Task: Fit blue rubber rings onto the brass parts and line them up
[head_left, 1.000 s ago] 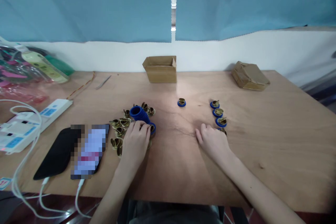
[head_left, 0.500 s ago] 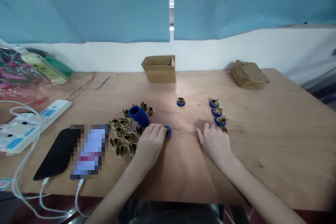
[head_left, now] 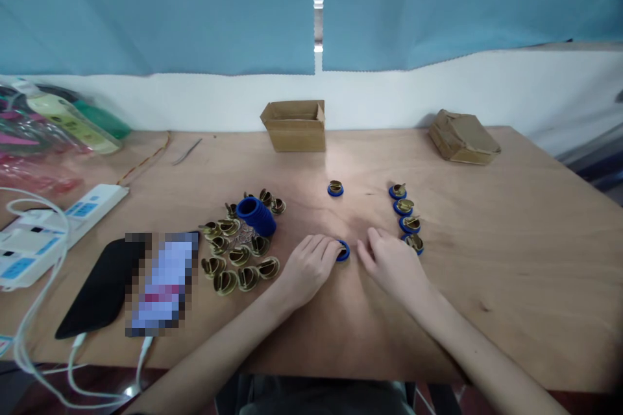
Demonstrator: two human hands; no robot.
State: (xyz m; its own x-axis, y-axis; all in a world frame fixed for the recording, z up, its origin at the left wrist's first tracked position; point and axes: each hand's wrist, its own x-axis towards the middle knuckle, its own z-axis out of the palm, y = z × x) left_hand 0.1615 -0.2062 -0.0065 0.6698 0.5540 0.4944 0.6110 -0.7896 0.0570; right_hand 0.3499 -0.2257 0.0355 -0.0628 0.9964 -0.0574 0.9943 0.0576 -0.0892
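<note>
My left hand (head_left: 311, 267) is closed, its fingertips on the near-centre blue ring (head_left: 343, 251), which has a brass-coloured fitting in it and sits on the table. Just to the right, my right hand (head_left: 393, 260) rests with thumb and forefinger apart and nothing visible between them. Beyond it a column of several blue rings with brass fittings (head_left: 409, 225) runs away from me. One more blue ring with a brass fitting (head_left: 335, 189) stands farther back. To the left, a leaning stack of blue rings (head_left: 257, 215) stands among several loose brass fittings (head_left: 239, 255).
An open cardboard box (head_left: 296, 136) and a closed, crumpled one (head_left: 464, 137) stand at the back of the wooden table (head_left: 525, 253). On the left are two phones (head_left: 100, 285) on white cables, a power strip (head_left: 97, 207), a bottle (head_left: 73, 123) and plastic bags.
My left hand has slid right with the ringed fitting, towards my right hand. My right hand has shifted slightly left, uncovering the nearest ring of the column.
</note>
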